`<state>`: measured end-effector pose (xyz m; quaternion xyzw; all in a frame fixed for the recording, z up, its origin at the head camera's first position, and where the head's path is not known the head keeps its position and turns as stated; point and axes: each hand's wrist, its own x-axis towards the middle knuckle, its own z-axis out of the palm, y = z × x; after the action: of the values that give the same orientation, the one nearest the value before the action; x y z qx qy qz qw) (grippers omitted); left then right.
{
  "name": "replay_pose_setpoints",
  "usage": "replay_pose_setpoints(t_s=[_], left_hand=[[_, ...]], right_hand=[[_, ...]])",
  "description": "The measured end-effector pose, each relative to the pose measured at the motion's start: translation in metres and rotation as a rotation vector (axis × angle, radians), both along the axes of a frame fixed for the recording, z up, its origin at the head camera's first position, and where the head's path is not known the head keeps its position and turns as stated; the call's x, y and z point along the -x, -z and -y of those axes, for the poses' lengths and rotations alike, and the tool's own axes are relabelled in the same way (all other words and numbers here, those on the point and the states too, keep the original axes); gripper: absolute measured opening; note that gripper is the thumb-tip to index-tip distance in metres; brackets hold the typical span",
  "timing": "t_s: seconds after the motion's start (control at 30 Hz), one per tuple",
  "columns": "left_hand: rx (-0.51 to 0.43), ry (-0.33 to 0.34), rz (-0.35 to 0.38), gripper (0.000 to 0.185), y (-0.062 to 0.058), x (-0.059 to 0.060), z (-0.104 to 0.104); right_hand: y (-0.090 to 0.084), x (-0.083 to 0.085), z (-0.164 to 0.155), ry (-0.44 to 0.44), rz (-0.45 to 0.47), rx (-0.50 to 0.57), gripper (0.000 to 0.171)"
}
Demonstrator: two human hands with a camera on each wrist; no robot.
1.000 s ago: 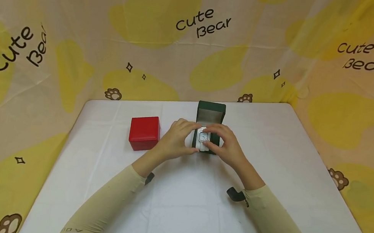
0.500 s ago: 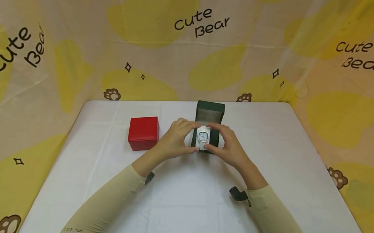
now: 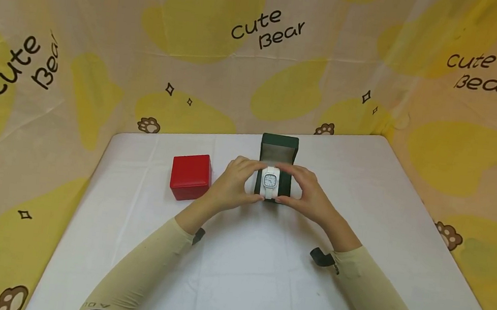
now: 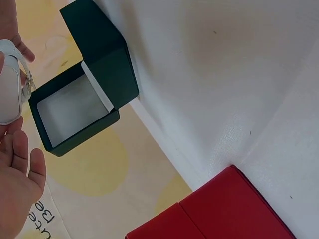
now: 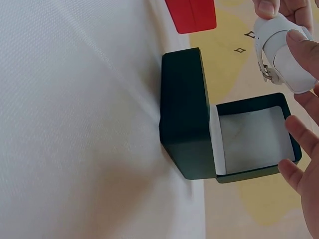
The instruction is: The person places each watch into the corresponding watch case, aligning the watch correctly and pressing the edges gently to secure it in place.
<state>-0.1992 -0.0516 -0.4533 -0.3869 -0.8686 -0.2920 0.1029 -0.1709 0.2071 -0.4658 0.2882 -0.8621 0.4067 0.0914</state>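
Note:
Between the two hands is a white wristwatch (image 3: 270,180), its square dial facing up. Its band goes round a white watch cushion (image 5: 289,67), and a buckle (image 4: 27,89) shows on the band's underside. My left hand (image 3: 230,186) grips the cushion's left end between thumb and fingers. The right hand (image 3: 314,197) holds its right end in the same way. Both wrist views show the cushion apart from the green watch box (image 3: 280,141), held over its open hollow. The box stands with its lid raised, pale lining showing inside.
A closed red box (image 3: 191,176) stands left of the green box, near the left forearm. Both are on a white-covered table (image 3: 253,278). Patterned yellow cloth (image 3: 220,80) hangs along the back and sides.
The right thumb and fingers have slid rightward off the watch face to the cushion's right end, uncovering the dial. The right forearm has shifted right, while the left hand stays nearly still.

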Motion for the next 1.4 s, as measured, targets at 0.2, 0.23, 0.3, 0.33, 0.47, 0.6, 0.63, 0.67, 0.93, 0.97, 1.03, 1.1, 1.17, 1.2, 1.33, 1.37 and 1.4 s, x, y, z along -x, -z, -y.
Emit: replay_pose_setpoints(t_s=[0.2, 0.23, 0.3, 0.33, 0.47, 0.6, 0.63, 0.67, 0.93, 0.97, 1.03, 1.1, 1.17, 1.2, 1.33, 1.37, 1.4], left_hand=[[0.000, 0.007, 0.016, 0.075, -0.001, 0.000, -0.001], [0.001, 0.006, 0.019, 0.076, -0.002, 0.000, -0.001], [0.003, 0.003, 0.025, 0.077, -0.002, 0.000, -0.002], [0.003, 0.001, 0.027, 0.077, -0.003, 0.000, -0.002], [0.000, -0.002, 0.041, 0.078, -0.006, 0.001, -0.004], [-0.005, -0.002, 0.063, 0.079, -0.009, 0.003, -0.006], [-0.005, -0.002, 0.069, 0.079, -0.009, 0.004, -0.006], [-0.005, -0.002, 0.074, 0.079, -0.009, 0.005, -0.007], [-0.017, -0.005, 0.121, 0.080, -0.005, 0.019, -0.012], [-0.016, -0.005, 0.123, 0.080, -0.004, 0.021, -0.013], [-0.012, -0.008, 0.134, 0.080, -0.002, 0.025, -0.015], [-0.009, -0.016, 0.154, 0.080, 0.000, 0.028, -0.016], [-0.007, -0.026, 0.180, 0.080, 0.003, 0.030, -0.017], [-0.007, -0.032, 0.195, 0.079, 0.004, 0.031, -0.018], [0.001, -0.048, 0.238, 0.078, 0.009, 0.036, -0.020], [0.005, -0.052, 0.247, 0.078, 0.010, 0.037, -0.020], [0.007, -0.056, 0.255, 0.078, 0.012, 0.038, -0.020]], right_hand=[[0.000, -0.002, -0.002, 0.018, -0.034, -0.011, 0.082], [0.000, -0.002, -0.002, 0.021, -0.047, -0.013, 0.082], [-0.001, -0.002, -0.002, 0.028, -0.075, -0.018, 0.081], [-0.001, -0.002, -0.002, 0.034, -0.087, -0.023, 0.080], [-0.004, -0.002, -0.003, 0.061, -0.120, -0.041, 0.078], [-0.005, -0.001, -0.005, 0.080, -0.116, -0.056, 0.078], [-0.005, -0.001, -0.006, 0.085, -0.112, -0.058, 0.078], [-0.005, 0.000, -0.006, 0.090, -0.108, -0.062, 0.078], [-0.004, 0.007, -0.010, 0.125, -0.070, -0.078, 0.078], [-0.003, 0.008, -0.010, 0.130, -0.064, -0.081, 0.078], [-0.002, 0.010, -0.011, 0.141, -0.051, -0.086, 0.077], [0.000, 0.012, -0.012, 0.151, -0.036, -0.093, 0.077], [0.002, 0.015, -0.012, 0.158, -0.017, -0.101, 0.077], [0.003, 0.016, -0.012, 0.164, -0.008, -0.109, 0.077], [0.006, 0.020, -0.012, 0.183, 0.033, -0.127, 0.078], [0.007, 0.020, -0.012, 0.188, 0.041, -0.127, 0.078], [0.008, 0.021, -0.012, 0.192, 0.048, -0.130, 0.077]])
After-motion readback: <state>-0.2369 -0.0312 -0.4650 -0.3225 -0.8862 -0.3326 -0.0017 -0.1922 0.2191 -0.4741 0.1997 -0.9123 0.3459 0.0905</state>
